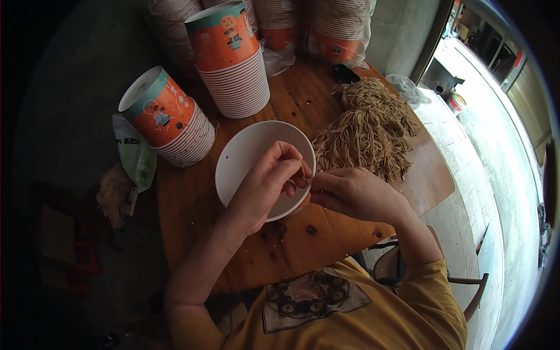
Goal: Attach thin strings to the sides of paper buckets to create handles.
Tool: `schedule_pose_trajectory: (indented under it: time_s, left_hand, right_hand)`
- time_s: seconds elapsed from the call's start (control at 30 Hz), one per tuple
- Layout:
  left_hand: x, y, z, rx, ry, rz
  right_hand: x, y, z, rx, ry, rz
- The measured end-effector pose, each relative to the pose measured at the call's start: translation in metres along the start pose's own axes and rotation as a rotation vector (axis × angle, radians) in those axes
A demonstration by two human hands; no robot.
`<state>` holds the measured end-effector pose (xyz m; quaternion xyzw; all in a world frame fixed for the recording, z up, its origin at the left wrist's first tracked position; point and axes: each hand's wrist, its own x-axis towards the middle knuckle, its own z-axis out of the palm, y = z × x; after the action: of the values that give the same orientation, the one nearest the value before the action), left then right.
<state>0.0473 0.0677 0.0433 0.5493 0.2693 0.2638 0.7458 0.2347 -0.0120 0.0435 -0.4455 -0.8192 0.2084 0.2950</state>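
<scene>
Yellow T-shirt (391,309) lies nearest. Left fingers (286,168) pinch a strand (303,169); right fingers' (328,182) hold is unclear. Paper-bucket stacks (236,81) crowd beyond.

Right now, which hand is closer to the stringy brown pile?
Right. The right hand is by the near edge of the stringy brown pile; the left hand is farther left, over the white bowl.

Bowl (240,153) pt. hidden by hands (267,182), strand (303,168) ends unclear, bagged cups (341,26) cut @ top

A wooden table (268,251) bears two bucket stacks (233,87), a white-lined bucket (248,151) and a tan string heap (367,128).
</scene>
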Motion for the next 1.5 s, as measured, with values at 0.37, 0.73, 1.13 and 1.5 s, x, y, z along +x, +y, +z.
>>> schedule_pose_trajectory:
  time_s: [0.37,0.73,1.13,1.5]
  left_hand:
    - [0.002,-0.009,0.015,0.116,-0.093,-0.027]
    - [0.001,-0.01,0.015,0.075,-0.232,-0.115]
    - [0.008,-0.009,0.017,0.045,-0.133,-0.176]
    - [0.011,-0.007,0.012,-0.132,-0.149,-0.318]
  right_hand:
    - [0.019,0.001,-0.046,0.278,-0.167,0.062]
    - [0.037,0.024,-0.029,0.208,0.02,0.132]
    - [-0.023,0.013,0.011,-0.083,0.487,0.071]
    - [-0.03,-0.007,0.042,0.04,0.515,0.12]
